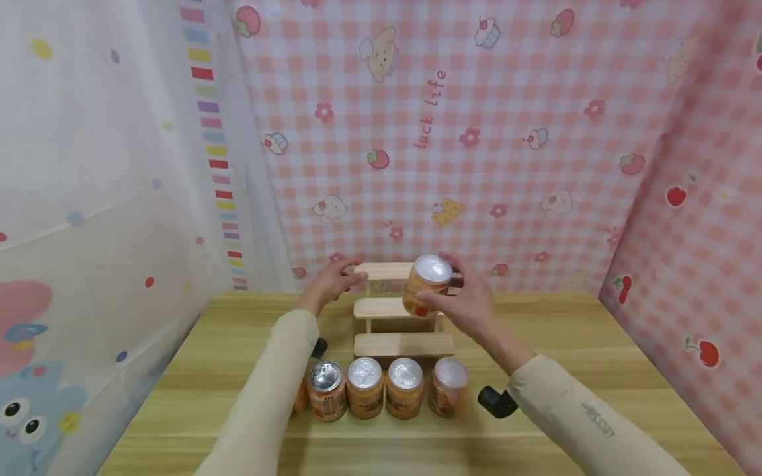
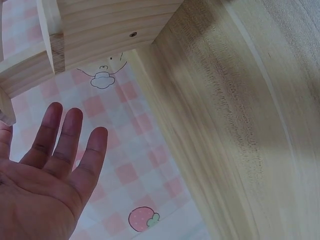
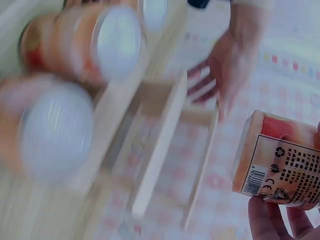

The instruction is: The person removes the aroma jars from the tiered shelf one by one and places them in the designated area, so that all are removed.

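My right hand (image 1: 470, 301) grips an orange-labelled can (image 1: 427, 287) with a pale round lid, holding it raised before the upper tiers of a small wooden step rack (image 1: 405, 344). Printed text and a barcode show on the can's label (image 3: 285, 165) in the right wrist view. At the left end of the rack's top tier is my left hand (image 1: 333, 284), its fingers extended and holding nothing. Whether its thumb touches the wood I cannot tell. In the left wrist view that hand (image 2: 50, 175) lies below the rack's side panel (image 2: 110, 30).
Several similar cans (image 1: 366, 388) stand in a row before the rack, one partly behind my left sleeve (image 1: 262, 390). A black object (image 1: 497, 402) is by my right forearm. Behind the wooden table (image 1: 553, 330) hangs a pink checked cloth (image 1: 476, 165).
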